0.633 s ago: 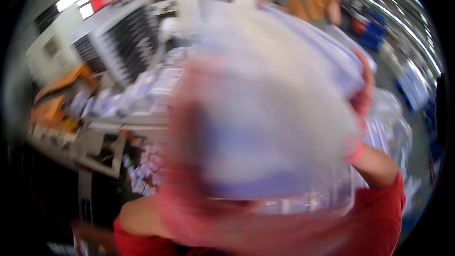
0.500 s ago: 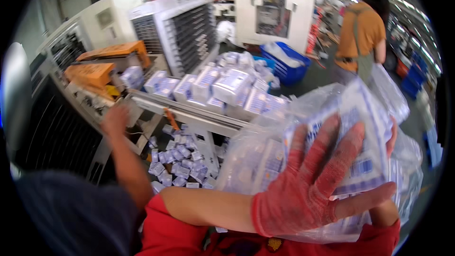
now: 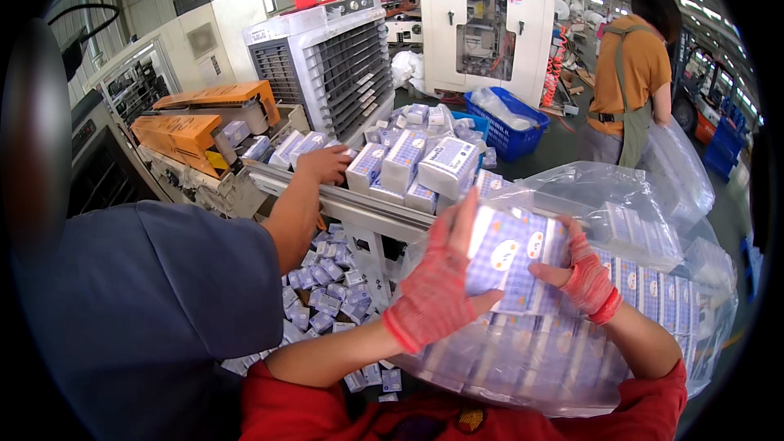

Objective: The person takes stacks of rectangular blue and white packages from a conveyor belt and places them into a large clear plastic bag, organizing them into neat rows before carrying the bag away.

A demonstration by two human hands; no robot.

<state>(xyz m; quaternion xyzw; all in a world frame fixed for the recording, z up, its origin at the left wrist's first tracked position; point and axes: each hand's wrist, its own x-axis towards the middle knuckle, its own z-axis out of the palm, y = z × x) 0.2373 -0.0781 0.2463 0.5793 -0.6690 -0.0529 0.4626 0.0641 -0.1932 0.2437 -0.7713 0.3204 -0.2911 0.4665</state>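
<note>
- The red-gloved left hand (image 3: 437,287), half open, clasps one side of a block-shaped, purple-and-white checked pack (image 3: 513,261).
- The red-gloved right hand (image 3: 588,276), partly curled, grips the opposite side.
- The pack is above a clear plastic bag (image 3: 563,180).

The held pack (image 3: 531,233) is checked in violet and white, dotted with orange, with white ovals. The left hand (image 3: 445,282) and right hand (image 3: 588,273) wear gloves (image 3: 420,306) mottled pinkish red and white; the sleeves (image 3: 282,396) are red. A clear bag (image 3: 572,177) covers white-and-violet packs (image 3: 653,298). The nearest co-worker's top (image 3: 155,269) is dark slate blue, the machine covers (image 3: 180,137) orange, the basket (image 3: 512,137) blue, and the tall cabinet (image 3: 438,49) off-white.
</note>
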